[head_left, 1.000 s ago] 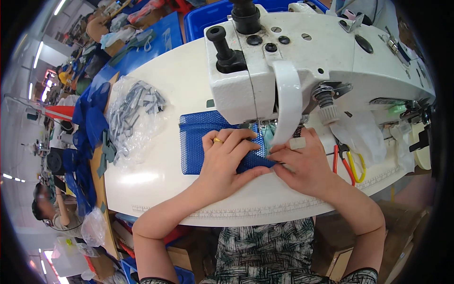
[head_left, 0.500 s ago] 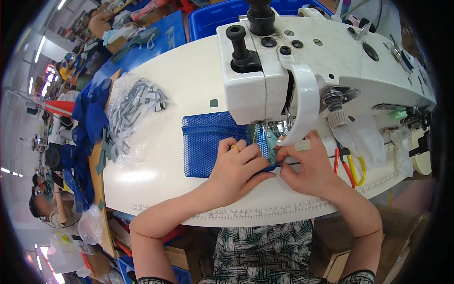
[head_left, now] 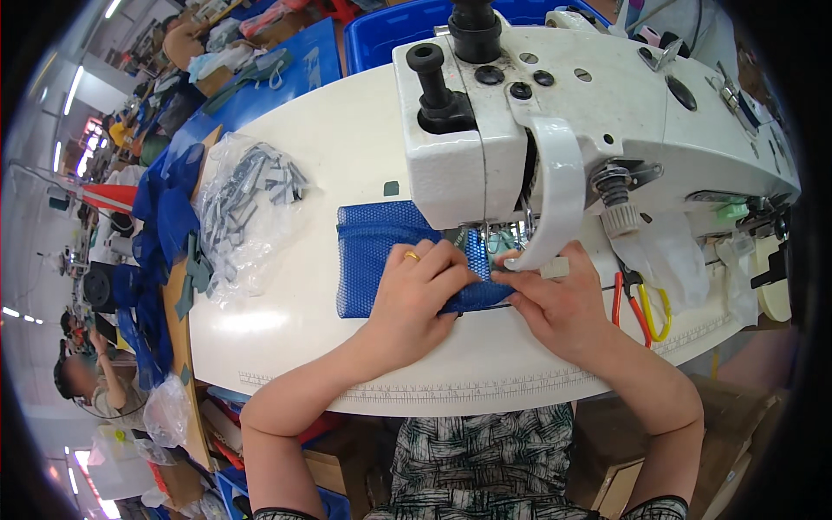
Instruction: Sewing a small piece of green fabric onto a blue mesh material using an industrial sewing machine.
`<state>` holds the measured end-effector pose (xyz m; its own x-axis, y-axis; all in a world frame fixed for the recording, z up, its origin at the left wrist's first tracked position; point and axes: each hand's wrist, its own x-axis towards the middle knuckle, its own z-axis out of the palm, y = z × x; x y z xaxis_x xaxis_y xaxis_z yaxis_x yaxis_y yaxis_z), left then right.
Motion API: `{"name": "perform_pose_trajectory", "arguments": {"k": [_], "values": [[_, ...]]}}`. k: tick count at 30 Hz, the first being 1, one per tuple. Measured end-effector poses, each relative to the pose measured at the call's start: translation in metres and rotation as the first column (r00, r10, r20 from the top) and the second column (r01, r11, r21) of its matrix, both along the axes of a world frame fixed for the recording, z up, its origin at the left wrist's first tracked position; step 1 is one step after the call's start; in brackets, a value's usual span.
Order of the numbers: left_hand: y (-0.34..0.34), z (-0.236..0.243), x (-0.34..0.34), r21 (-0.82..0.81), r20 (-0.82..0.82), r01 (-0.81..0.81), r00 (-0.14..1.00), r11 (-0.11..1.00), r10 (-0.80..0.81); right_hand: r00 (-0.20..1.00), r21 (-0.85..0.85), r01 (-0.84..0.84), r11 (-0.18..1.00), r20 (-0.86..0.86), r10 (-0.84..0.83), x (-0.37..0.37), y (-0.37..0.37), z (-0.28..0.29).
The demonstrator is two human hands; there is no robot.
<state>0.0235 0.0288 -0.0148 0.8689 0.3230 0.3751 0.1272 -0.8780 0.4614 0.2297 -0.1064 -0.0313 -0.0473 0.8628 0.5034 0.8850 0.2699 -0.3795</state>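
A piece of blue mesh fabric lies flat on the white table, its right part under the presser foot of a white sewing machine. My left hand, with a ring on one finger, has its fingers bent and pressed together on the mesh, gripping its near part left of the foot. To the right of the foot, my right hand pinches the mesh's edge close to the needle area. A pale wrap circles one right finger. The machine's curved white guard hides part of the needle and the right fingertips.
Scissors with red and yellow handles lie right of my right hand. A clear bag of grey strips sits on the left, and a small green patch lies beyond the mesh. A printed ruler follows the near edge.
My left hand has shifted left and slightly away from me. The mesh's near edge has moved a little farther off, and the green piece by the foot is now mostly covered.
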Motion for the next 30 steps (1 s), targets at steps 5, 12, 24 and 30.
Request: {"name": "perform_pose_trajectory", "arguments": {"k": [5,12,24,30], "values": [[-0.004,0.002,-0.002,-0.014,-0.044,0.107,0.993,0.994,-0.108,1.0,0.02,0.013,1.0,0.002,-0.013,-0.002,0.001,0.007],[-0.007,0.008,-0.003,-0.017,-0.113,0.124,0.986,0.992,-0.125,0.997,0.023,-0.006,1.0,-0.074,0.008,-0.001,0.0,-0.001],[-0.011,0.006,-0.006,0.059,-0.109,0.173,0.98,0.983,-0.166,0.954,-0.184,0.165,0.969,-0.218,-0.204,-0.008,0.008,0.006],[-0.014,0.006,-0.003,-0.033,-0.037,0.169,0.985,0.985,-0.171,0.988,-0.134,0.15,0.98,-0.015,-0.154,-0.007,0.009,0.001]]}}
